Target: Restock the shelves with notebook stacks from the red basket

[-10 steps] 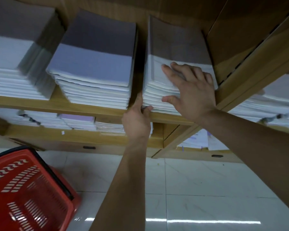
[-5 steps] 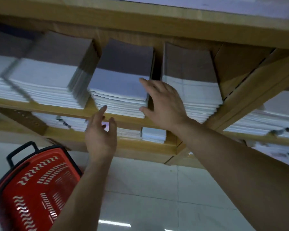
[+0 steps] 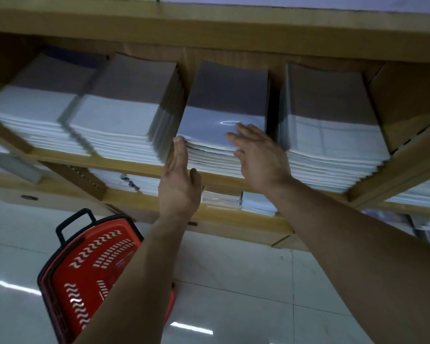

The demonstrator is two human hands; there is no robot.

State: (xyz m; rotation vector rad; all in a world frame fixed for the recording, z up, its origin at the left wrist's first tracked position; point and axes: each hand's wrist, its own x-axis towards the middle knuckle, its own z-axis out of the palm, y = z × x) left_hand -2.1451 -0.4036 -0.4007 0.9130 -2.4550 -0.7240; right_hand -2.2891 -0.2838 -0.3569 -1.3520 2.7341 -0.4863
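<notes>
Several stacks of pale notebooks lie side by side on the wooden shelf (image 3: 144, 167). Both hands are at the middle notebook stack (image 3: 221, 115). My left hand (image 3: 180, 180) stands on edge with straight fingers against the stack's left front corner. My right hand (image 3: 256, 155) lies flat with spread fingers on the stack's top and right front edge. Neither hand grips anything. The red basket (image 3: 90, 274) with a black handle stands on the floor at lower left, partly hidden by my left forearm; its inside does not show.
A taller notebook stack (image 3: 333, 135) lies right of the middle one, and two more stacks (image 3: 119, 120) lie to the left. A lower shelf (image 3: 233, 217) holds smaller notebook piles. An upper shelf board (image 3: 209, 28) runs overhead. Glossy white floor tiles (image 3: 258, 281) spread below.
Both hands left the right-hand stack and moved left to the middle stack. The view tilted up, and the basket now sits nearer the centre.
</notes>
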